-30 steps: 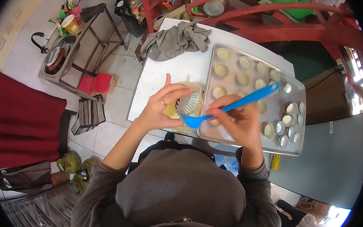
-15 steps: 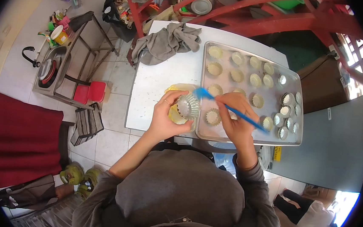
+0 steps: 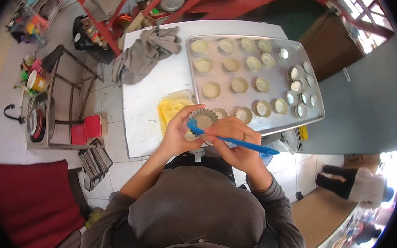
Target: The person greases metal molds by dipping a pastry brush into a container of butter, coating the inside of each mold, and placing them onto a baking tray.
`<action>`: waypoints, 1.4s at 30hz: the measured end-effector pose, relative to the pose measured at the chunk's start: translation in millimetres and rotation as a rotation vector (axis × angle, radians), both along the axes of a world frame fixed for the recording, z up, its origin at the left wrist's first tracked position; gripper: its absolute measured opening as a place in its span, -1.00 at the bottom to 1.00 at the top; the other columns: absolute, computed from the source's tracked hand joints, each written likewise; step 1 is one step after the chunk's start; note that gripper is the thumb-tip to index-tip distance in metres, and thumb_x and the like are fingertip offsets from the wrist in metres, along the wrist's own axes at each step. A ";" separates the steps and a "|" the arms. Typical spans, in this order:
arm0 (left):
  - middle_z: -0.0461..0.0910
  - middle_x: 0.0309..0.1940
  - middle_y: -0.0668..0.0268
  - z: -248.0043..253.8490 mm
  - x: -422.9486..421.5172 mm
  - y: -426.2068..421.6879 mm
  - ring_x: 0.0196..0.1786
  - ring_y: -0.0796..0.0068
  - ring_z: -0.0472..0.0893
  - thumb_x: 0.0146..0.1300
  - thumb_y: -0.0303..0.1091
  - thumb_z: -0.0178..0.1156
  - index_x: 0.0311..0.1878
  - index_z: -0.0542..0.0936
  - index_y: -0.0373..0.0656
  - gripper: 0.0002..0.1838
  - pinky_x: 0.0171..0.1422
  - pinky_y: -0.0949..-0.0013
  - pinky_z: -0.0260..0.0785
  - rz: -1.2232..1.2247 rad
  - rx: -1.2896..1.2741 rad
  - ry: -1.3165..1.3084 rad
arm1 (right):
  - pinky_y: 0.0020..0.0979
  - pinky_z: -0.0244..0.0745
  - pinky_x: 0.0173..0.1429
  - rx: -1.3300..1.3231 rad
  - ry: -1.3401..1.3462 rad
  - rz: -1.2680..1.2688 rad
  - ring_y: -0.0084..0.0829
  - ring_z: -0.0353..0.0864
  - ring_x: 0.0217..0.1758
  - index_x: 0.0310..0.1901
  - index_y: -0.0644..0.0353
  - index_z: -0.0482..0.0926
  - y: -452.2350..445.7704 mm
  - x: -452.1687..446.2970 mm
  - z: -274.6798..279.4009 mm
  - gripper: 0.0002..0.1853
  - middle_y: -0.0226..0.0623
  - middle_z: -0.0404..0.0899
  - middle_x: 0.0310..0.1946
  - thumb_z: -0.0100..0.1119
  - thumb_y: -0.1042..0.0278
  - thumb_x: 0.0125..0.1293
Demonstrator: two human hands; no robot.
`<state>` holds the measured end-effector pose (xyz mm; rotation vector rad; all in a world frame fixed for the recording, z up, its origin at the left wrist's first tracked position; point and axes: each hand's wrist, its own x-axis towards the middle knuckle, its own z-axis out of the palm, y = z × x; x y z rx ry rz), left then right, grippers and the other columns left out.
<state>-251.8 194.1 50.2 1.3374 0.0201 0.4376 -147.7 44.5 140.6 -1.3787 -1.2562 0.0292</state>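
Observation:
A fluted metal tart mould (image 3: 204, 116) is tilted in the fingers of my left hand (image 3: 179, 134), which wrap round its side. In my right hand (image 3: 238, 145) is a blue pastry brush (image 3: 248, 145), gripped near its head. The brush head is at the mould's near inner edge; whether the bristles touch the metal, I cannot tell. Just beyond my left hand stands a clear tub (image 3: 182, 94) with a yellow, greasy-looking content. Several fluted moulds (image 3: 239, 85) stand in rows on the metal tray (image 3: 278, 123) ahead of my right hand.
A crumpled grey cloth (image 3: 148, 52) lies on the far left of the white table (image 3: 138, 114). Smaller moulds (image 3: 296, 86) are bunched at the tray's right side. A sink (image 3: 40, 116) is off to the left, a grey panel (image 3: 353, 108) to the right. Another person (image 3: 366, 186) is farther right.
My right hand has brought the brush from beside the mould down to its inside edge. The view has turned, so the table and tray sit farther left.

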 end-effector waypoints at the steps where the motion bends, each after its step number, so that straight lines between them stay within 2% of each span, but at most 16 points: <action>1: 0.42 0.14 0.18 -3.8 4.5 1.4 0.23 0.41 0.41 -0.14 -0.68 0.32 0.27 0.31 -0.28 -0.22 0.29 0.33 0.26 0.010 0.106 -0.014 | -0.37 0.50 -0.20 0.020 0.066 0.000 -0.30 0.63 -0.30 -0.25 0.30 0.62 -5.8 -0.3 -0.5 -0.82 -0.22 0.67 -0.32 0.30 0.67 0.08; 3: 0.43 0.13 0.17 -8.6 11.6 -0.1 0.24 0.37 0.41 -0.16 -0.65 0.34 0.26 0.32 -0.26 -0.21 0.31 0.30 0.23 0.021 0.236 -0.049 | -0.38 0.49 -0.20 0.015 0.275 -0.072 -0.32 0.63 -0.27 -0.23 0.29 0.62 -23.7 -1.6 -0.1 -0.82 -0.24 0.66 -0.30 0.30 0.65 0.10; 6: 0.46 0.11 0.18 1.3 24.6 -6.1 0.24 0.31 0.42 -0.18 -0.58 0.38 0.24 0.37 -0.21 -0.22 0.37 0.24 0.15 0.016 0.327 -0.067 | -0.41 0.48 -0.22 -0.043 0.119 -0.255 -0.33 0.63 -0.29 -0.23 0.28 0.62 -37.4 12.4 -9.0 -0.82 -0.24 0.65 -0.33 0.29 0.65 0.11; 10: 0.48 0.11 0.20 18.1 42.3 -14.3 0.24 0.28 0.44 -0.19 -0.46 0.42 0.19 0.48 -0.08 -0.28 0.50 0.07 -0.07 -0.021 0.532 0.001 | -0.42 0.46 -0.27 -0.209 0.109 -0.053 -0.35 0.62 -0.32 -0.28 0.26 0.64 -66.2 32.4 5.5 -0.85 -0.26 0.65 -0.37 0.30 0.65 0.10; 12: 0.49 0.13 0.22 23.6 52.3 -21.1 0.27 0.28 0.43 -0.19 -0.43 0.43 0.18 0.49 -0.06 -0.28 0.52 -0.03 -0.17 -0.045 0.615 0.012 | -0.40 0.46 -0.29 -0.201 0.153 -0.127 -0.35 0.61 -0.36 -0.29 0.27 0.64 -87.4 51.4 7.5 -0.86 -0.27 0.64 -0.38 0.34 0.60 0.08; 14: 0.47 0.17 0.24 26.6 66.4 -30.1 0.31 0.29 0.41 -0.20 -0.43 0.44 0.18 0.49 -0.05 -0.27 0.53 -0.11 -0.27 -0.066 0.661 0.016 | -0.40 0.45 -0.30 -0.102 0.074 -0.159 -0.34 0.60 -0.36 -0.29 0.28 0.64 -90.9 66.0 10.2 -0.85 -0.26 0.64 -0.39 0.36 0.57 0.07; 17: 0.46 0.19 0.23 29.9 90.0 -40.3 0.31 0.28 0.41 -0.20 -0.42 0.45 0.17 0.49 -0.04 -0.29 0.53 -0.16 -0.30 -0.062 0.793 0.011 | -0.39 0.43 -0.30 -0.288 0.003 -0.027 -0.32 0.58 -0.38 -0.28 0.26 0.65 -104.8 83.1 7.6 -0.85 -0.27 0.62 -0.41 0.36 0.56 0.07; 20: 0.45 0.20 0.23 30.7 110.8 -59.0 0.29 0.28 0.42 -0.19 -0.43 0.45 0.15 0.50 -0.07 -0.30 0.53 -0.05 -0.18 -0.094 0.755 0.053 | -0.37 0.42 -0.30 -0.318 0.075 -0.018 -0.30 0.56 -0.38 -0.27 0.22 0.65 -132.1 108.0 20.3 -0.83 -0.28 0.61 -0.42 0.35 0.56 0.06; 21: 0.44 0.19 0.23 30.0 119.3 -65.6 0.28 0.28 0.41 -0.19 -0.44 0.45 0.15 0.49 -0.09 -0.30 0.52 0.00 -0.13 -0.106 0.682 0.040 | -0.37 0.43 -0.29 -0.236 0.073 -0.005 -0.31 0.56 -0.38 -0.27 0.20 0.66 -136.5 119.0 15.8 -0.84 -0.29 0.61 -0.42 0.34 0.56 0.07; 24: 0.45 0.17 0.22 24.4 142.5 -84.6 0.26 0.28 0.41 -0.21 -0.46 0.45 0.15 0.49 -0.14 -0.29 0.47 0.16 0.01 -0.137 0.462 -0.002 | -0.38 0.44 -0.28 -0.253 0.078 -0.110 -0.31 0.57 -0.37 -0.29 0.24 0.66 -133.9 138.9 12.4 -0.84 -0.27 0.63 -0.41 0.34 0.59 0.05; 26: 0.46 0.15 0.22 17.9 154.9 -96.1 0.25 0.28 0.41 -0.23 -0.47 0.46 0.14 0.48 -0.18 -0.28 0.43 0.25 0.10 -0.134 0.313 -0.035 | -0.38 0.46 -0.24 -0.075 0.012 -0.183 -0.30 0.59 -0.33 -0.29 0.24 0.65 -136.0 156.5 1.8 -0.83 -0.26 0.64 -0.39 0.34 0.62 0.04; 29: 0.47 0.11 0.19 14.2 168.1 -105.9 0.24 0.29 0.41 -0.24 -0.48 0.46 0.15 0.47 -0.18 -0.27 0.39 0.25 0.15 -0.045 0.265 -0.058 | -0.36 0.48 -0.20 -0.024 0.004 -0.182 -0.25 0.60 -0.28 -0.29 0.22 0.66 -148.3 168.0 7.2 -0.81 -0.24 0.64 -0.38 0.35 0.62 0.01; 33: 0.49 0.10 0.19 19.9 173.8 -110.5 0.23 0.28 0.42 -0.25 -0.47 0.46 0.14 0.48 -0.18 -0.27 0.37 0.26 0.16 -0.027 0.424 -0.025 | -0.30 0.51 -0.19 -0.126 -0.054 0.095 -0.21 0.60 -0.29 -0.28 0.24 0.66 -158.7 174.4 8.7 -0.80 -0.22 0.63 -0.39 0.35 0.61 -0.01; 36: 0.50 0.10 0.19 17.6 167.2 -119.5 0.21 0.28 0.44 -0.26 -0.46 0.46 0.13 0.49 -0.19 -0.28 0.38 0.25 0.14 0.044 0.408 -0.002 | -0.31 0.50 -0.20 -0.073 -0.088 -0.038 -0.22 0.60 -0.28 -0.28 0.24 0.66 -149.4 189.6 6.9 -0.82 -0.23 0.63 -0.39 0.34 0.60 0.02; 40: 0.52 0.09 0.19 11.0 150.3 -115.3 0.20 0.27 0.46 -0.25 -0.42 0.46 0.13 0.49 -0.19 -0.29 0.40 0.21 0.12 0.176 0.417 0.013 | -0.37 0.48 -0.24 -0.219 0.023 0.298 -0.26 0.60 -0.31 -0.29 0.24 0.66 -132.4 182.5 12.3 -0.87 -0.25 0.64 -0.38 0.33 0.56 0.08; 42: 0.53 0.08 0.20 10.7 141.4 -110.1 0.21 0.26 0.46 -0.24 -0.40 0.46 0.13 0.49 -0.19 -0.29 0.42 0.20 0.10 0.223 0.422 0.024 | -0.38 0.47 -0.25 -0.160 0.008 0.242 -0.28 0.60 -0.32 -0.28 0.21 0.67 -119.9 185.8 12.2 -0.87 -0.27 0.64 -0.38 0.34 0.55 0.09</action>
